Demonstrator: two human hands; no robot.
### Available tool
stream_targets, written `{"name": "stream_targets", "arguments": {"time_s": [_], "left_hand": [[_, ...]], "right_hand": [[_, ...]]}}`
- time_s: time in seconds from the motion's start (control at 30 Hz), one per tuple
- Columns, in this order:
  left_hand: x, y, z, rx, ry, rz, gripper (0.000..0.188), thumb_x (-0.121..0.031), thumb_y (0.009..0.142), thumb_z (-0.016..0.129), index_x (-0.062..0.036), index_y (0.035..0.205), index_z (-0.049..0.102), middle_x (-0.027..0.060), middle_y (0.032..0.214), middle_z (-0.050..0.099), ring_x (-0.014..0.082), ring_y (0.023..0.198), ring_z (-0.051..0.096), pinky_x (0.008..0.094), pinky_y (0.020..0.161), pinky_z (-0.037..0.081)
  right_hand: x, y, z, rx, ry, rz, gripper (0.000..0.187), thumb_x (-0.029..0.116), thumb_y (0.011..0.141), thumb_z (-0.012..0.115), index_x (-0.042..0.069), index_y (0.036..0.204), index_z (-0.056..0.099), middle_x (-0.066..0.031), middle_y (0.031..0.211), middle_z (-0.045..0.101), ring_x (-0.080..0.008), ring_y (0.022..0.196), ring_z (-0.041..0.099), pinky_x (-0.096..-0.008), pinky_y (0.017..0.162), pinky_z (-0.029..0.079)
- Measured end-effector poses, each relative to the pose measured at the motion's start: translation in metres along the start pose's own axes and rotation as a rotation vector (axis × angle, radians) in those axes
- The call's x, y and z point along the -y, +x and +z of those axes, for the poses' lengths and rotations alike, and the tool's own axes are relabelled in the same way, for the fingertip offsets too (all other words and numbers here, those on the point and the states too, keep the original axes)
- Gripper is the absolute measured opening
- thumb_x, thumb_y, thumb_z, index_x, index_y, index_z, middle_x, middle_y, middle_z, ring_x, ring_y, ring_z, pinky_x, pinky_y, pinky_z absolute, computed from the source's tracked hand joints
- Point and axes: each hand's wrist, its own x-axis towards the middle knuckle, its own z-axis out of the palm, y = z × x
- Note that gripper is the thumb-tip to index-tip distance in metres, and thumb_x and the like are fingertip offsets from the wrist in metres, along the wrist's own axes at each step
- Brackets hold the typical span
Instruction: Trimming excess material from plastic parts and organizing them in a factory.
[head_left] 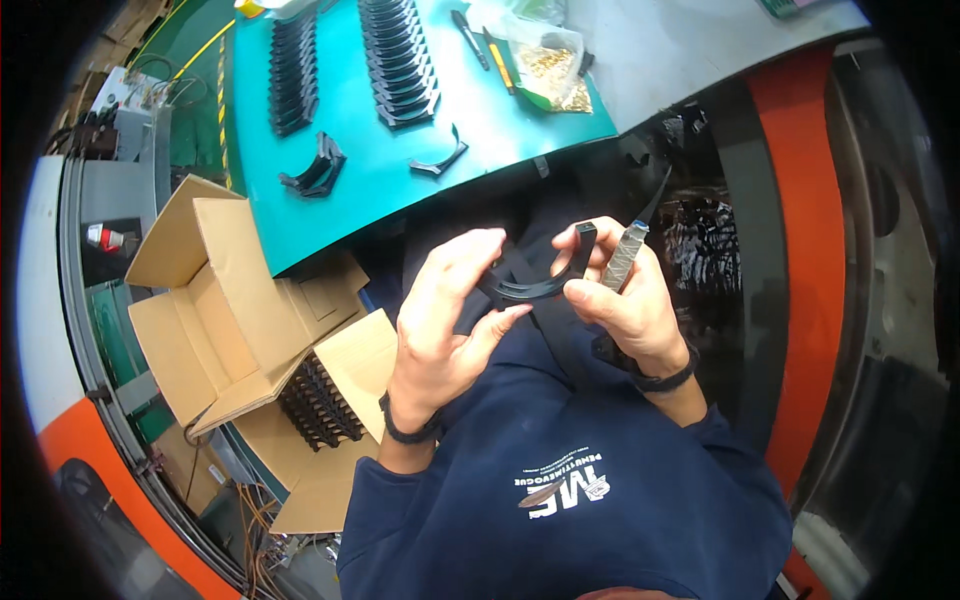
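Observation:
In front of my body, a black C-shaped plastic part (533, 291) is held between my two hands. My left hand (432, 325) has its fingers and thumb curved around the part's left end. With thumb and fingertips, my right hand (632, 305) grips the part's right end. The same right hand also holds a knife (626, 254) with a tape-wrapped handle, its dark pointed blade angled up and to the right, away from the part. Beyond my hands, a single curved black part (440, 165) and a small cluster of similar parts (316, 168) lie on a green-topped table (370, 215).
Two rows of nested black parts (400, 65) stand farther back on the table. Right of them lie a black marker (469, 40), a yellow-orange pen (498, 62) and a bag of small brass-coloured pieces (550, 75). Open cardboard boxes (240, 290) sit at left, one holding black parts (322, 405).

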Motion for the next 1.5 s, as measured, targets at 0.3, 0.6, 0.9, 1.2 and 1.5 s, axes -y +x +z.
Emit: {"name": "stream_targets", "arguments": {"time_s": [0.3, 0.6, 0.9, 1.2, 1.5], "left_hand": [[-0.013, -0.012, 0.030, -0.128, -0.749, -0.315, 0.062, 0.007, 0.078, 0.075, 0.0026, 0.133, 0.045, 0.0175, 0.115, 0.062, 0.0189, 0.100, 0.064, 0.0310, 0.089, 0.054], [-0.021, -0.017, 0.026, -0.193, -0.796, -0.354, 0.063, -0.002, 0.081, 0.075, 0.0055, 0.135, 0.042, 0.0207, 0.111, 0.062, 0.0207, 0.094, 0.065, 0.0324, 0.083, 0.056], [-0.030, -0.031, 0.011, -0.246, -0.758, -0.353, 0.067, -0.005, 0.081, 0.076, 0.0083, 0.136, 0.040, 0.0201, 0.111, 0.062, 0.0217, 0.095, 0.066, 0.0333, 0.085, 0.057], [-0.028, -0.033, 0.012, -0.269, -0.604, -0.295, 0.060, 0.008, 0.081, 0.070, 0.0062, 0.135, 0.045, 0.0219, 0.117, 0.063, 0.0228, 0.103, 0.065, 0.0319, 0.087, 0.054], [-0.031, -0.033, 0.025, -0.375, -0.501, -0.379, 0.041, 0.008, 0.089, 0.059, 0.0074, 0.129, 0.050, 0.0218, 0.119, 0.064, 0.0247, 0.110, 0.064, 0.0309, 0.092, 0.050]], "right_hand": [[0.024, -0.030, -0.013, -0.154, -0.074, 0.010, 0.037, 0.009, 0.089, 0.066, 0.000, 0.122, 0.053, -0.0015, 0.087, 0.062, -0.0008, 0.057, 0.044, -0.0167, 0.049, 0.034], [0.111, -0.051, -0.009, -0.262, -0.598, -0.328, 0.045, 0.014, 0.089, 0.058, -0.002, 0.130, 0.052, -0.0061, 0.108, 0.062, 0.0023, 0.061, 0.042, -0.0150, 0.051, 0.032], [0.018, -0.029, 0.003, -0.158, -0.307, -0.036, 0.035, 0.029, 0.103, 0.046, 0.001, 0.109, 0.066, -0.0021, 0.074, 0.063, -0.0018, 0.050, 0.043, -0.0185, 0.047, 0.032], [-0.009, -0.035, 0.012, -0.072, -0.065, -0.070, 0.034, 0.006, 0.089, 0.069, 0.001, 0.121, 0.061, 0.0036, 0.077, 0.054, -0.0007, 0.060, 0.043, -0.0173, 0.054, 0.034], [-0.022, -0.030, -0.004, 0.117, -0.210, -0.307, 0.038, 0.011, 0.086, 0.072, -0.001, 0.121, 0.062, -0.0027, 0.097, 0.059, -0.0008, 0.062, 0.041, -0.0172, 0.057, 0.034]]}}
